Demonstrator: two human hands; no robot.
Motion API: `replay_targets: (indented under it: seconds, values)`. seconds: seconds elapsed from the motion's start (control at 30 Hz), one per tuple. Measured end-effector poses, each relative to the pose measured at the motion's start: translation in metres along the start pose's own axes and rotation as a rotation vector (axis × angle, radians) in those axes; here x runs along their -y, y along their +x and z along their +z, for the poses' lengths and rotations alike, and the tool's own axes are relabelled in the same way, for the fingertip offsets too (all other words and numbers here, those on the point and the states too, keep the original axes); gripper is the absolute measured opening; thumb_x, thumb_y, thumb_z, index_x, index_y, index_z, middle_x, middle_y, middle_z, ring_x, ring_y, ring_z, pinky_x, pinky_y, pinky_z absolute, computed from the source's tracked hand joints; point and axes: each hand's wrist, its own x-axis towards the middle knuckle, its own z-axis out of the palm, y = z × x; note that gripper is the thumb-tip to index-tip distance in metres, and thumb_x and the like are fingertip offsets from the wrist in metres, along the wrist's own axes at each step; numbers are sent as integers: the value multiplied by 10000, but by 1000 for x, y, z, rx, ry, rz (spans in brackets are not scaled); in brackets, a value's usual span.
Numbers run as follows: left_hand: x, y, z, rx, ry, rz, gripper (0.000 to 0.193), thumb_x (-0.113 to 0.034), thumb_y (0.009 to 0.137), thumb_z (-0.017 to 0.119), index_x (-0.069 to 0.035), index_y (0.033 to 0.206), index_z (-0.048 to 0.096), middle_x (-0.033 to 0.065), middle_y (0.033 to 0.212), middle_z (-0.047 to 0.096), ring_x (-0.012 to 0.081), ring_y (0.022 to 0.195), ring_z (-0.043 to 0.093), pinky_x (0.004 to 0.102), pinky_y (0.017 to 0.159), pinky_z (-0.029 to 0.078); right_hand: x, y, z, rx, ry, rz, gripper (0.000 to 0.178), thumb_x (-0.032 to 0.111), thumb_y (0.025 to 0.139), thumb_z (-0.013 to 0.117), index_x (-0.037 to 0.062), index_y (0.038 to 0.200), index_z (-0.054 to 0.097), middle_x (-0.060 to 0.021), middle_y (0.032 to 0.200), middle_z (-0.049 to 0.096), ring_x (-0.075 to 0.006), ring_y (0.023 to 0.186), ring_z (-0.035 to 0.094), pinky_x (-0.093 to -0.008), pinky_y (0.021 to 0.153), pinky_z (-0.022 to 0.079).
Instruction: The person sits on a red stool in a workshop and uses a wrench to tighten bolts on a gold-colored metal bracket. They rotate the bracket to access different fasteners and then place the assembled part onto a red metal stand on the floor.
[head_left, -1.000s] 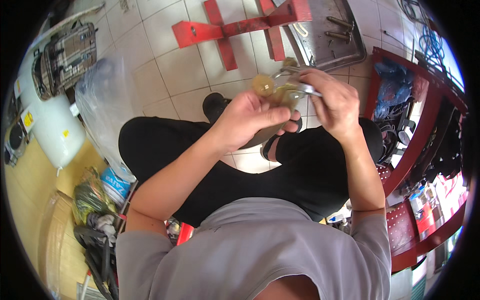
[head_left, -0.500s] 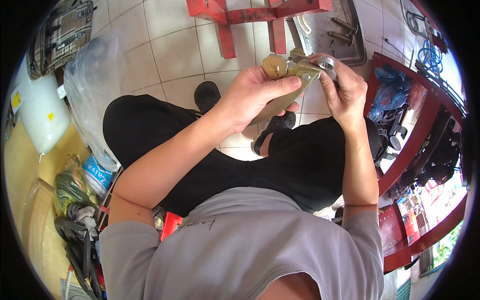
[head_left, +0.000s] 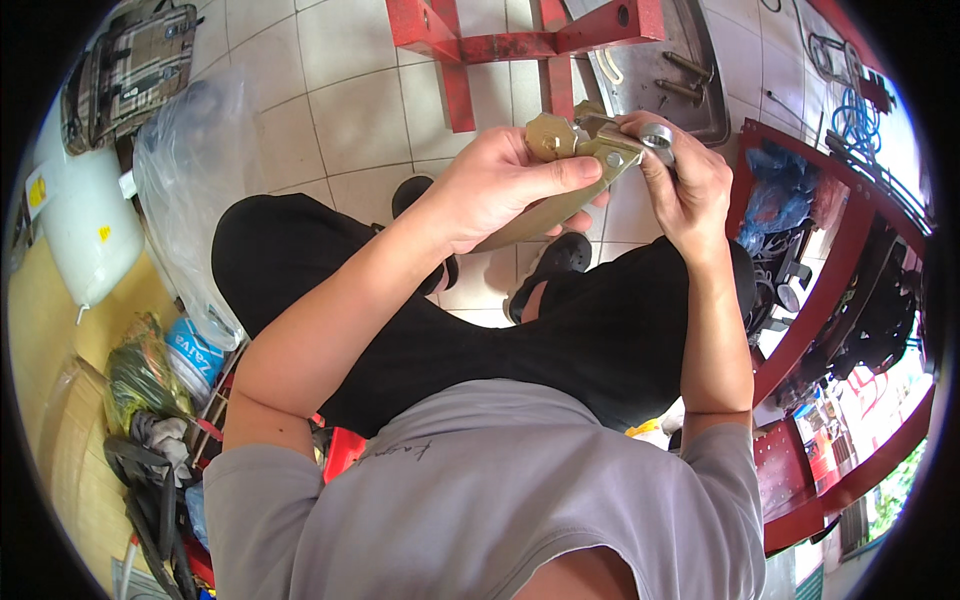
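My left hand (head_left: pixel 500 185) is closed round a gold-coloured metal part (head_left: pixel 620 157), its thumb pressed along the upper face and its fingertips showing beneath. This part has a curved, blade-like tail reaching back under my palm, and a many-sided disc (head_left: pixel 550 137) stands at its far left side. Closed at the part's right end is my right hand (head_left: pixel 690 180), with a silver metal ring (head_left: pixel 656 137) by its thumb and forefinger. Whether the ring belongs to a spanner or to the gold part, I cannot tell. Both hands are above the floor between my knees.
A red metal stand (head_left: pixel 510 46) is ahead on the tiled floor (head_left: pixel 350 110), beside a grey tray (head_left: pixel 705 110) with bolts (head_left: pixel 682 90). Red shelving (head_left: pixel 820 300) runs along my right. To my left are a clear plastic bag (head_left: pixel 190 180), a white tank (head_left: pixel 95 220) and bagged items (head_left: pixel 145 370).
The gold part's tail has tipped slightly toward me and left. Both hands keep their grip, and my view has shifted a little.
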Motion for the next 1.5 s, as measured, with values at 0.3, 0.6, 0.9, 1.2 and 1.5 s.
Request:
replay_targets:
  seconds: [0.3, 0.6, 0.9, 1.2, 1.5]
  values:
    - [8, 4, 1, 47, 127, 231, 242, -233, 895, 652, -39, 1036, 626, 52, 873, 676, 105, 733, 642, 217, 629, 504, -2, -1, 3, -49, 99, 28, 179, 6, 821, 635, -5, 1000, 642, -128, 984, 692, -238, 879, 688, -299, 775, 528]
    - [-3, 1, -3, 13, 167, 184, 226, -230, 905, 636, -49, 1040, 632, 60, 886, 688, 113, 748, 651, 236, 612, 499, -1, 6, 6, -44, 102, 34, 204, 13, 828, 634, -2, 1032, 645, -133, 970, 692, -239, 862, 688, -300, 755, 528]
    - [-1, 6, -4, -31, 74, 205, 253, -243, 910, 623, -38, 1059, 618, 93, 895, 681, 144, 758, 652, 261, 632, 497, 11, 17, 1, -152, -101, -45, 175, 48, 839, 649, -14, 997, 610, -129, 827, 652, -244, 707, 629, -316, 668, 502]
    - [0, -2, -24, 0, -185, 305, 270, -277, 965, 506, -77, 1136, 565, 57, 919, 649, 161, 767, 604, 304, 645, 476, 77, 10, -14, 122, 311, 606, 179, 78, 887, 500, -45, 1018, 495, -280, 751, 587, -433, 778, 602, -484, 672, 443]
    - [4, 0, -31, 211, -343, 302, 265, -293, 945, 553, -74, 1086, 599, 49, 877, 661, 174, 747, 626, 318, 627, 472, 84, 3, -16, 88, 388, 511, 128, 71, 858, 556, -23, 934, 514, -236, 661, 569, -418, 700, 588, -460, 592, 436]
